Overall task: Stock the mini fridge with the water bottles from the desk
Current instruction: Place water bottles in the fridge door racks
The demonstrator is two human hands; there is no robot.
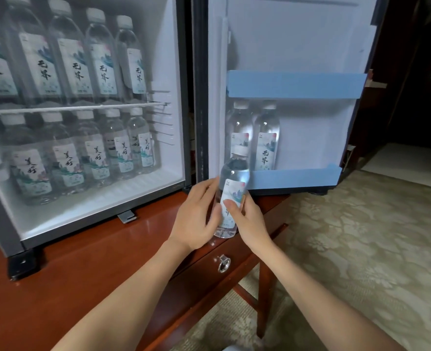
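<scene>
A clear water bottle point(234, 173) with a white cap and a pale label stands upright in front of the open fridge door's lower shelf point(295, 178). My left hand point(196, 219) grips its left side and my right hand point(247, 219) grips its right side, thumb across the label. Two like bottles point(266, 138) stand in that lower door shelf at its left end. Inside the mini fridge point(179, 97), several bottles fill the upper wire shelf point(70, 107) and several more stand on the floor of the cabinet.
The fridge sits on a red-brown wooden desk point(82, 274) with a drawer and metal pull point(224, 263). The door's upper blue shelf point(295, 83) holds nothing visible. Patterned carpet point(361, 249) lies to the right, with a dark cabinet beyond.
</scene>
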